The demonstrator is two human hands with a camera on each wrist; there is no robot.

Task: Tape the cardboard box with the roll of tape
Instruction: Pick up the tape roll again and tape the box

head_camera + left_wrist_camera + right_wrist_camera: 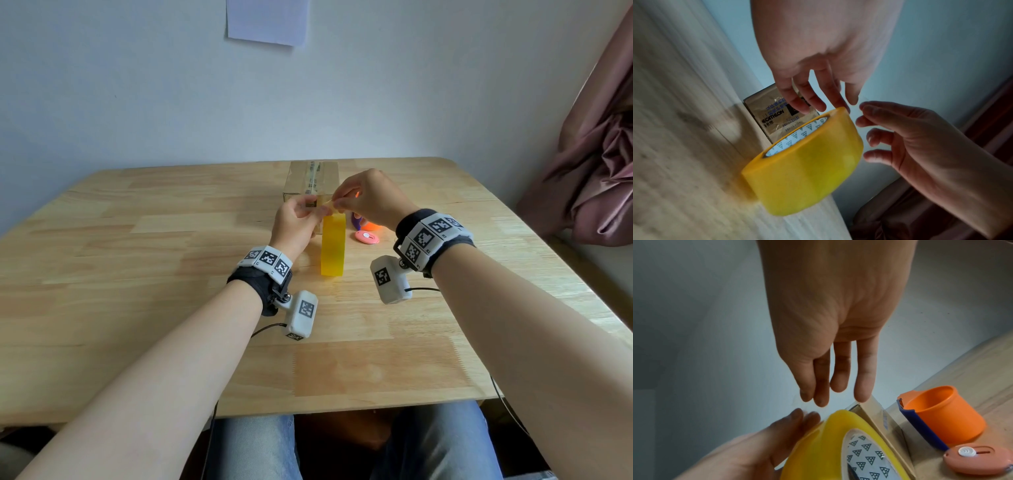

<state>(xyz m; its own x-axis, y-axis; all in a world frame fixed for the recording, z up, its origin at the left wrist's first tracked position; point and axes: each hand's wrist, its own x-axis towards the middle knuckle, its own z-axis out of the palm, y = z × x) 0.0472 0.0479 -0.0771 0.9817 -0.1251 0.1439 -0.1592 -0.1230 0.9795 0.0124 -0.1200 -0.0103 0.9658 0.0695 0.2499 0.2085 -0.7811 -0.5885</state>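
Observation:
A yellow roll of tape [333,245] stands on its edge on the wooden table [137,274], just in front of the cardboard box [310,181], whose top carries a strip of clear tape. My left hand [317,209] holds the top of the roll with curled fingertips. My right hand [337,204] pinches the tape's thin free end just above the roll. In the left wrist view my left hand's fingers [803,105] reach over the roll [807,170] with the box [774,116] behind. The right wrist view shows roll [828,443] and box [877,417] below my right hand's fingers [819,395].
An orange and blue tape dispenser [941,415] and a small pink cutter [978,460] lie right of the roll, close under my right wrist. A wall runs behind the box. A pink curtain [596,154] hangs at the right. The table's near edge [308,407] is at my lap.

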